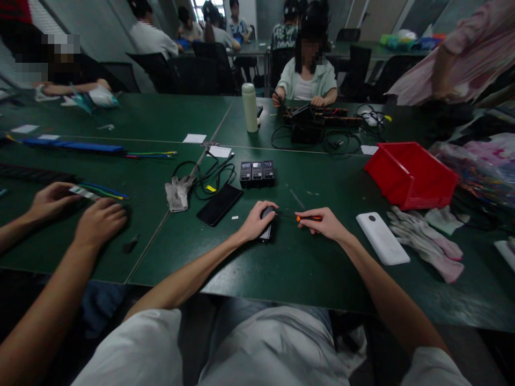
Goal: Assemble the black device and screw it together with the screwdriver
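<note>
- Head view, center of the frame: the left hand [257, 221] grips a small dark device [266, 232], fingers curled over its top; the device sits low, at or just above the green table [306, 268].
- Right of center, the right hand [325, 222] grips an orange-handled screwdriver [315, 218], its thin shaft pointing left toward the device. Whether the tip touches the device is too small to tell.
- The shaft appears to lie nearly flat, so the device's right-facing side seems the one to work on; the driver would best meet it straight on, without slanting.
- Bracing the device firmly against the tabletop should stop it from twisting when the driver turns or presses.
- The left fingertips lie close to the shaft's line; setting them a little back would be safer should the tip slip.
- Light pressure first, to seat the tip, then a steady turn from the fingers seems the better way.
- Just above center, a black three-part block [257, 175] stands near, with a dark phone [220, 205] to its lower left; both seem best left out of the left forearm's way.
</note>
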A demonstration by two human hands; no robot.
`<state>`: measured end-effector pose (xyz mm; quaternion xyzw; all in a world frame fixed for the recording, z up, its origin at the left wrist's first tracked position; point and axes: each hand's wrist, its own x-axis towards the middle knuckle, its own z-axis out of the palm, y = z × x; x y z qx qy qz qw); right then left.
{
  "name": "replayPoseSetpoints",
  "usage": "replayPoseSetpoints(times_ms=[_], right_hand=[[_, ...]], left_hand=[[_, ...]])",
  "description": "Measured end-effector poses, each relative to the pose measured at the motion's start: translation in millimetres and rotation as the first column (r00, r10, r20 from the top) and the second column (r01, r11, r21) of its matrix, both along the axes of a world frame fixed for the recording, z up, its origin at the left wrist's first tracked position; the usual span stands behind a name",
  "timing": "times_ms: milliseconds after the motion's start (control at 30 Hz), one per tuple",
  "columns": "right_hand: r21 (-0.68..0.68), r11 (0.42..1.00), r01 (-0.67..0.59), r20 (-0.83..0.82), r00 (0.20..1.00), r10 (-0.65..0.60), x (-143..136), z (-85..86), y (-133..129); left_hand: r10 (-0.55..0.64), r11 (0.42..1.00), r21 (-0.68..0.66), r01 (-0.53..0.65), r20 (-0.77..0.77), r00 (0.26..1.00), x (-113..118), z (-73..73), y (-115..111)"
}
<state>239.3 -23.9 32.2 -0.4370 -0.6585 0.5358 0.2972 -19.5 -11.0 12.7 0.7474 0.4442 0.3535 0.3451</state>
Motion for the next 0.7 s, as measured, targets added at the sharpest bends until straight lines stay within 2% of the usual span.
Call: replayPoseSetpoints(times_ms=[100, 267, 400, 467, 567, 700], right_hand=[[0.064, 0.998, -0.017, 0.036, 0.999, 0.015, 0, -1.1, 0], [0.318, 0.946, -0.067, 0.075, 0.996, 0.046, -3, -7.2, 3], [0.344, 0.937, -0.061, 0.093, 0.995, 0.03, -6, -7.1, 3], [0.289, 0.957, -0.036, 0.08, 0.997, 0.014, -8, -5.3, 1], [0.082, 0.996, 0.039, -0.019, 0.999, -0.038, -11, -3.1, -2], [-0.197, 0.971, 0.138, -0.197, 0.964, -0.177, -10, -1.9, 0]], left_hand=[[0.003, 1.0, -0.009, -0.003, -0.002, 1.0, 0, 1.0, 0], [0.013, 1.0, -0.009, -0.013, -0.003, 1.0, 0, 1.3, 0], [0.013, 1.0, -0.01, -0.013, 0.009, 1.0, 0, 1.0, 0], [0.02, 1.0, -0.017, -0.02, 0.011, 1.0, 0, 0.5, 1], [0.024, 1.0, -0.013, -0.023, 0.016, 1.0, 0, -0.3, 2], [0.002, 1.0, -0.004, -0.002, 0.009, 1.0, 1, -0.4, 1]])
